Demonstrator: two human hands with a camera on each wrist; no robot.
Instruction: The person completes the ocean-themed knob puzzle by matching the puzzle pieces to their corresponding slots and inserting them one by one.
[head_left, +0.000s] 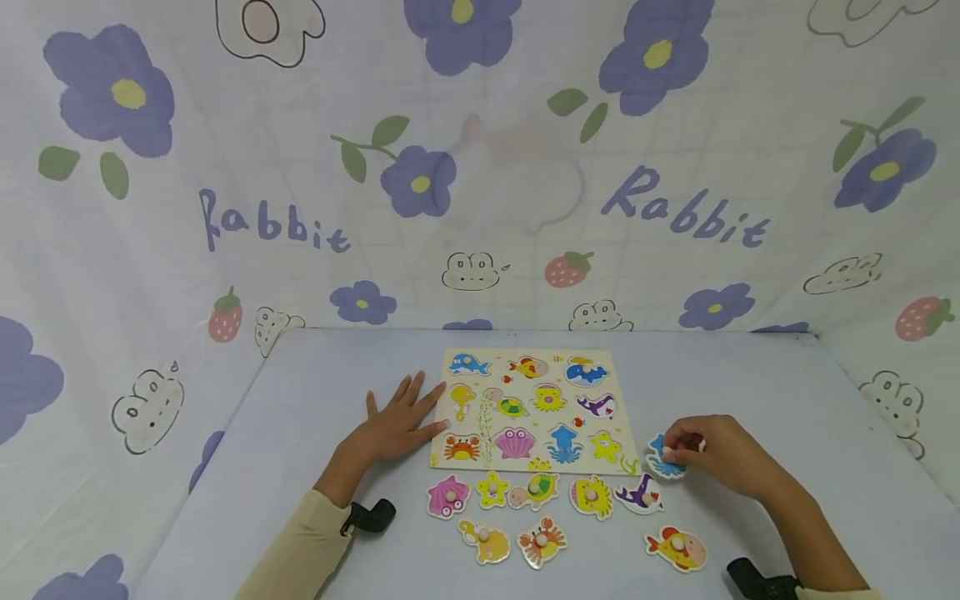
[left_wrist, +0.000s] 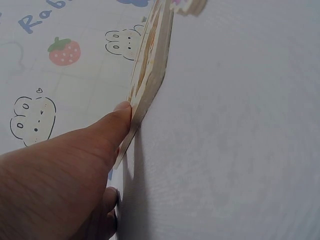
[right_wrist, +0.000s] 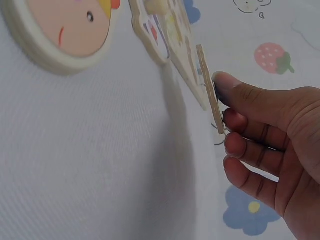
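Observation:
A wooden sea-animal puzzle board lies on the table. My left hand is spread flat beside its left edge, fingers straight; in the left wrist view the thumb touches that edge. Off the board's lower right corner, my right hand pinches a blue squid puzzle piece between thumb and fingers. The right wrist view shows this piece edge-on, held up off the table. Nearest to it are a purple whale piece and a red and yellow fish piece.
Below the board lie a pink shell piece, a star piece, a turtle piece, a yellow octopus piece, a seahorse piece and a crab piece. A printed curtain hangs behind the table.

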